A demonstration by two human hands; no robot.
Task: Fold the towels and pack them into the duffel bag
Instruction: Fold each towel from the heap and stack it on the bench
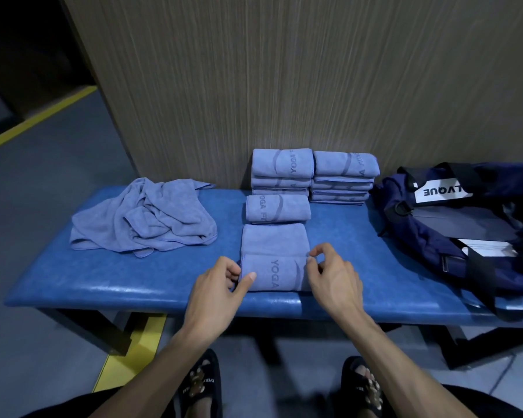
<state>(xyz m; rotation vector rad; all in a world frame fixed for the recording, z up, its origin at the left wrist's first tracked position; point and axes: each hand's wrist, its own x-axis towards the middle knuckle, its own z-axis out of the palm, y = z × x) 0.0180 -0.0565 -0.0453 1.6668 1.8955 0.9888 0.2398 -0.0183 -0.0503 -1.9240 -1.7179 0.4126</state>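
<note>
A blue towel (274, 257) lies half folded on the blue bench (133, 282), its near flap turned over and showing "YOGA". My left hand (221, 285) pinches the flap's left edge. My right hand (329, 274) pinches the right edge. Behind it sits one folded towel (277, 209). Two stacks of folded towels (281, 171) (343, 178) stand against the wall. A heap of unfolded towels (145, 217) lies at the left. The dark blue duffel bag (453, 224) sits open at the right end of the bench.
A wood-grain wall panel (284, 70) rises directly behind the bench. Grey floor with a yellow line (40, 119) lies to the left. My feet in black sandals (200, 384) show below the bench's front edge.
</note>
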